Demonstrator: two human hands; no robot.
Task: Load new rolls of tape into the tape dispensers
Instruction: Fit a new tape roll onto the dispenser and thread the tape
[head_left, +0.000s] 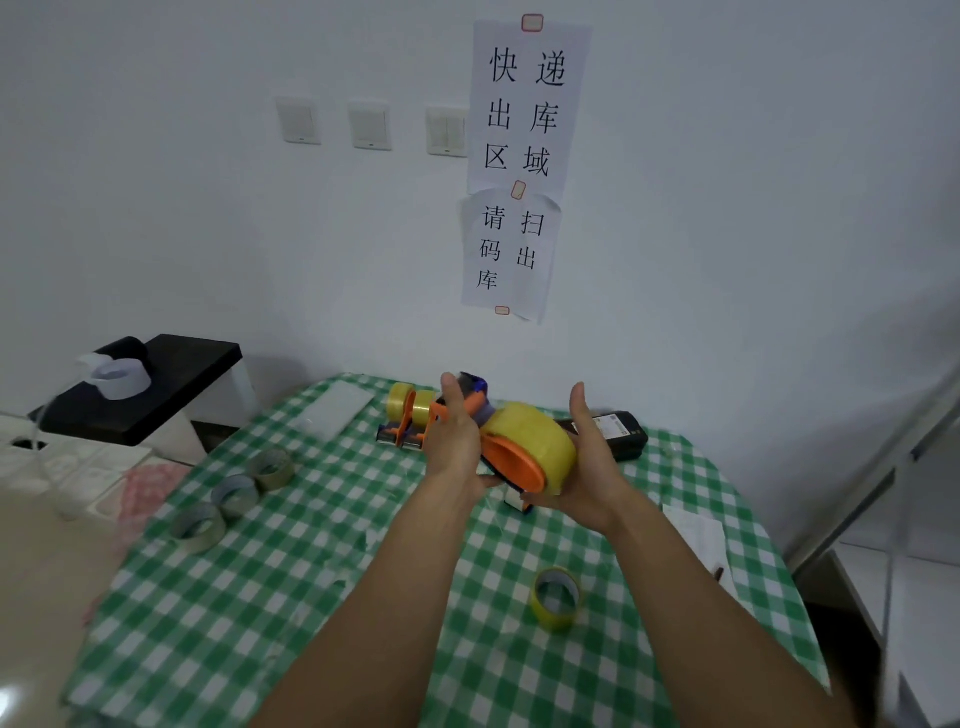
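Head view: above a green-and-white checked tablecloth (291, 597), left hand (452, 436) and right hand (587, 467), fingers straight, press an orange plastic tape dispenser (514, 462) and its fat yellow tape roll (540, 431) between flat palms. Behind lie loaded orange dispensers (410, 421), partly hidden by the left hand, and a black oblong device (623, 431). Nearer lie three thin greyish tape rolls (236, 493) and a thin yellow roll (556, 597).

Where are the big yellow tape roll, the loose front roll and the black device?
big yellow tape roll (540, 435), head view, outer face
loose front roll (548, 621), head view, outer wall
black device (626, 435), head view, top face
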